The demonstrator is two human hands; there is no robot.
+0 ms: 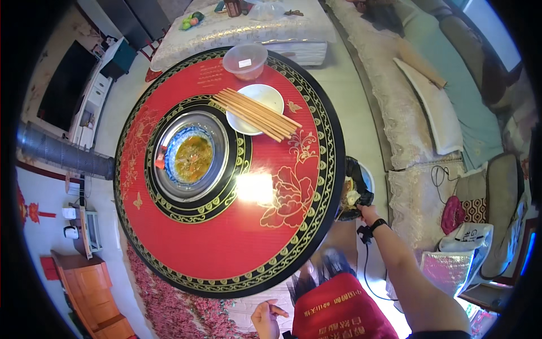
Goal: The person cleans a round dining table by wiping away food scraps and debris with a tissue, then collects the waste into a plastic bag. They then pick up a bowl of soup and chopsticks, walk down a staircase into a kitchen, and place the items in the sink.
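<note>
Beyond the round table's right edge, my right hand [369, 212] grips the rim of a black bin liner [363, 173] in a trash bin; food scraps lie inside it. My left hand [266, 318] is below the near edge of the table, fingers partly curled, holding nothing. On the red and black table [190, 250] a metal tray [218, 186] bears a blue-and-white bowl [169, 159] of soup, with a small red object at its left rim. Several wooden chopsticks [258, 114] lie across white bowls [273, 96]. A clear plastic container [245, 55] stands at the far edge.
A long sofa [406, 190] with covers and cushions runs along the right. Behind the round table is a cloth-covered table [275, 31] with fruit [191, 21]. A metal pipe [63, 148] reaches the left side. A cable [366, 271] hangs beside my right wrist.
</note>
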